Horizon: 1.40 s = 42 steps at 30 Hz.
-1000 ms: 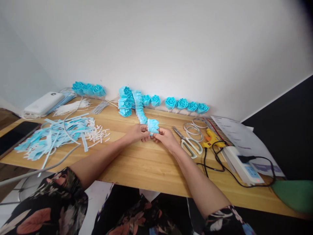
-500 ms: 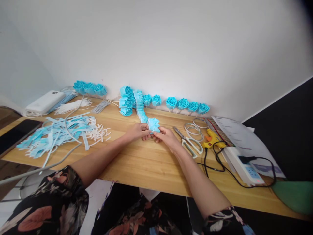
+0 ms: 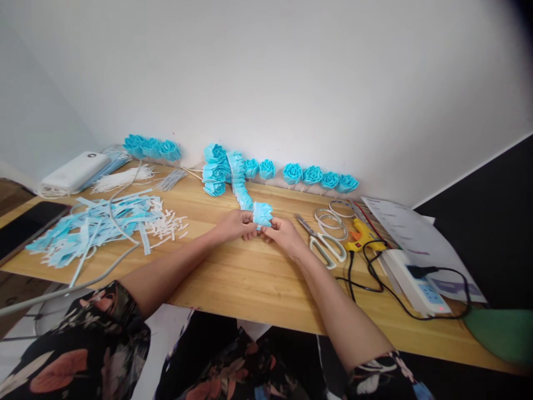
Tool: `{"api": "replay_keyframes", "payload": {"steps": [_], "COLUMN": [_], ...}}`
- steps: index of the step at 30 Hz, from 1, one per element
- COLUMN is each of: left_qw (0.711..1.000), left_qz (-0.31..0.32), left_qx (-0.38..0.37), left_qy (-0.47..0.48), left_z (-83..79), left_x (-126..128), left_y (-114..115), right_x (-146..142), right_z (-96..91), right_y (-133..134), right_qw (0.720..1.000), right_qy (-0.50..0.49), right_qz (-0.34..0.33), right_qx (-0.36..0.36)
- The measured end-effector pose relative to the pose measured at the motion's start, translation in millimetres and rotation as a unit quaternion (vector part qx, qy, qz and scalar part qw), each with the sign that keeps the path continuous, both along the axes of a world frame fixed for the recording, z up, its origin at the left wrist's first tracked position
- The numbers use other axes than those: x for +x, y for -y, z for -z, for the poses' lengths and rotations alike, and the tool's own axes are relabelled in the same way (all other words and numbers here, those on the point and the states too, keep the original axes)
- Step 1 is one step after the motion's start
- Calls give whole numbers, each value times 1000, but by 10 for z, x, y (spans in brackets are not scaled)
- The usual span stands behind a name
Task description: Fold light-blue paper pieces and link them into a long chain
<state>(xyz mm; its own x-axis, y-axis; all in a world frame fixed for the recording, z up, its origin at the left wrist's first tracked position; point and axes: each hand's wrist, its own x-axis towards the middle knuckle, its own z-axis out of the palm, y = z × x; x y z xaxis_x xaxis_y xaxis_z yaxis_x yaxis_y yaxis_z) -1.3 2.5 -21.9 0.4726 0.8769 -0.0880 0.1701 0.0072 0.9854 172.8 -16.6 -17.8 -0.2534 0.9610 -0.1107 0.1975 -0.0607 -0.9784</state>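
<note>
A light blue pleated strip (image 3: pixel 262 213) with pointed petal-like edges is held low over the middle of the table. My left hand (image 3: pixel 238 225) pinches its lower left side, fingers closed. Opposite, my right hand (image 3: pixel 283 234) grips the lower right side between thumb and fingers. Just behind the hands lies a row of similar folded light blue pieces (image 3: pixel 238 180), running back toward the wall. Bunched blue flowers (image 3: pixel 215 171) rest left of that row. The fingertips partly hide the bottom of the held strip.
Scissors (image 3: pixel 320 239), wire or tape rings (image 3: pixel 331 222), a yellow glue gun (image 3: pixel 365 238) and a corded power strip (image 3: pixel 416 283) lie to the right. Blue scraps (image 3: pixel 95 228), a phone (image 3: pixel 31 228) and a grey cable (image 3: pixel 120 258) are on the left. More flowers (image 3: pixel 312 175) line the wall.
The strip's petals look slightly shifted and more upright between my fingers. Both hands stay in nearly the same place, still holding it.
</note>
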Motion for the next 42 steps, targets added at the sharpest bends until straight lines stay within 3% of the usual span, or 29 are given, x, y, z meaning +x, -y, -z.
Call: {"api": "replay_keyframes", "payload": {"steps": [8, 24, 35, 42], "left_qw": [1000, 1000, 999, 1000], "left_qz": [-14, -26, -35, -21], "left_qx": [8, 2, -3, -3], "left_qy": [3, -6, -9, 0], "left_z": [24, 17, 3, 13], "left_x": [-30, 32, 10, 26], "left_y": [-31, 11, -5, 7], "right_x": [35, 5, 41, 23], "right_z": [-35, 67, -10, -21], "right_y": [-2, -26, -22, -2], "right_qw": [997, 1000, 998, 1000], "right_qy": [-69, 11, -52, -22], "right_qz": [-21, 3, -8, 4], "right_qx": [-18, 22, -21, -10]}}
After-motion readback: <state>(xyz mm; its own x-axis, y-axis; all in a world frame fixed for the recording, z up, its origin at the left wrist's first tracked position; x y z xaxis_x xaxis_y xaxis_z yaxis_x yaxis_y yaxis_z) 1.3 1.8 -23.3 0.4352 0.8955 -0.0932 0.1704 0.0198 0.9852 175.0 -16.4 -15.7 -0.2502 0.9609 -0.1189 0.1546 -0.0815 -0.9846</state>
